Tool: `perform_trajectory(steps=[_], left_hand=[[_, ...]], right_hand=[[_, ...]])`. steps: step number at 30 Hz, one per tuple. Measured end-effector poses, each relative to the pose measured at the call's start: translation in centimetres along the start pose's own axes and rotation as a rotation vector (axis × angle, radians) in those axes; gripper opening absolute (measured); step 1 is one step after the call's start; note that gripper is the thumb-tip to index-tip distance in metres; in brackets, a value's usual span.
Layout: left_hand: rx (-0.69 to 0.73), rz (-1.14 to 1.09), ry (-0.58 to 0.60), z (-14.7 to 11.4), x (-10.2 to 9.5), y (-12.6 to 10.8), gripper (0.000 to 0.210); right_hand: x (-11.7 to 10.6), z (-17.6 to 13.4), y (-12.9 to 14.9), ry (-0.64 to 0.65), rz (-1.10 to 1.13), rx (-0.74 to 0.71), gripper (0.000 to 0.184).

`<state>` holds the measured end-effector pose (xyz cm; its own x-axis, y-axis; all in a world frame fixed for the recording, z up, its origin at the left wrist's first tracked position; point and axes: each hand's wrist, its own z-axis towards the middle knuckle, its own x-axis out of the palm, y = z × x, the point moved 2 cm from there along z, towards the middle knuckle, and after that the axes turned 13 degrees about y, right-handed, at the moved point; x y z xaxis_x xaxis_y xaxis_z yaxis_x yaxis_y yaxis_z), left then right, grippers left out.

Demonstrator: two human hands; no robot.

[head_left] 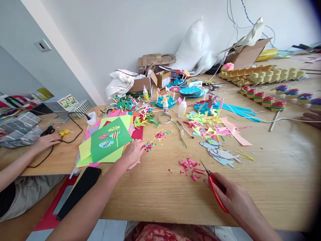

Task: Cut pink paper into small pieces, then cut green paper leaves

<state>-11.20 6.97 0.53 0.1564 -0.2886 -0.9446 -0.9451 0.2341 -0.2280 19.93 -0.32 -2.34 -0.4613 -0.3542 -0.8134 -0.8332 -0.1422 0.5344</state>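
My right hand is wrapped around red-handled scissors, whose thin dark blades point toward a pile of pink paper scraps. At the edge of the stacked coloured paper, my left hand has its fingers pressed together; what they hold, if anything, is hidden. Beside those fingertips lie small round paper dots, with another heap of tiny bits farther back. A green sheet on the stack carries several decorated paper fish. Grey and blue fish cutouts rest right of centre.
Glue bottles, a tape ring and mixed paper strips cover the middle back. Painted egg-carton pieces stand at the right. A black phone lies near the front edge. Another person's hand is at the left, one more at far right.
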Motion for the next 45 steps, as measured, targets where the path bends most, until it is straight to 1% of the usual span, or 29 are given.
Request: perform_trajectory(steps=[2,4,6,8,10,13,15,17,19,22,25,28,31,33,37,39,42,45], left_hand=[[0.060,-0.001,0.038,-1.8,0.6,-1.5,0.023],[0.200,0.054,0.127,-3.8,1.9,-3.3,0.028],[0.307,0.110,0.170,-5.5,3.4,-4.8,0.040],[0.391,0.135,0.199,-6.3,4.8,-5.9,0.051],[0.428,0.136,0.195,-6.0,5.8,-6.9,0.056],[0.478,0.117,0.179,-4.1,6.5,-8.8,0.056],[0.516,0.106,0.147,-2.7,6.4,-10.2,0.057],[0.557,0.094,0.097,-1.4,5.9,-11.4,0.055],[0.580,0.066,0.015,-0.5,5.0,-12.2,0.043],[0.563,-0.016,-0.119,0.3,3.6,-12.2,0.022],[0.506,-0.076,-0.187,0.4,2.8,-11.9,0.015],[0.448,-0.103,-0.195,-0.1,2.8,-11.9,0.013],[0.379,-0.158,-0.152,-0.3,3.0,-12.2,0.016],[0.351,-0.230,-0.138,-0.2,3.0,-12.3,0.014],[0.378,-0.388,-0.193,0.8,3.6,-12.0,0.028],[0.381,-0.450,-0.248,1.4,4.1,-11.5,0.027],[0.324,-0.518,-0.341,2.1,5.0,-10.4,0.023],[0.292,-0.537,-0.370,2.3,5.6,-9.6,0.022]], right_hand=[[-0.3,-0.3,-0.3,-0.032,0.004,0.012,0.033],[-0.6,-0.6,-0.5,-0.067,0.017,0.022,0.032],[-0.8,-0.8,-0.7,-0.098,0.040,0.035,0.032],[-0.9,-0.9,-0.9,-0.121,0.060,0.049,0.032],[-0.8,-0.9,-0.9,-0.129,0.065,0.059,0.032],[-0.6,-0.7,-0.8,-0.122,0.058,0.049,0.032],[-0.5,-0.5,-0.7,-0.114,0.050,0.036,0.032],[-0.6,-0.3,-0.7,-0.112,0.045,0.032,0.032],[-1.0,-0.1,-0.8,-0.128,0.041,0.051,0.030],[-2.3,0.6,-1.2,-0.194,0.038,0.107,0.024],[-4.4,2.0,-1.7,-0.292,0.051,0.141,0.017],[-6.6,4.1,-1.9,-0.362,0.069,0.164,0.014],[-8.5,6.9,-1.8,-0.391,0.053,0.132,0.013],[-9.4,8.7,-1.7,-0.402,0.034,0.125,0.014],[-10.0,11.9,-1.6,-0.414,-0.019,0.127,0.013],[-10.0,13.2,-1.7,-0.401,-0.050,0.136,0.012],[-10.0,14.7,-1.8,-0.355,-0.102,0.158,0.010],[-10.0,16.1,-1.5,-0.283,-0.162,0.156,0.014]])
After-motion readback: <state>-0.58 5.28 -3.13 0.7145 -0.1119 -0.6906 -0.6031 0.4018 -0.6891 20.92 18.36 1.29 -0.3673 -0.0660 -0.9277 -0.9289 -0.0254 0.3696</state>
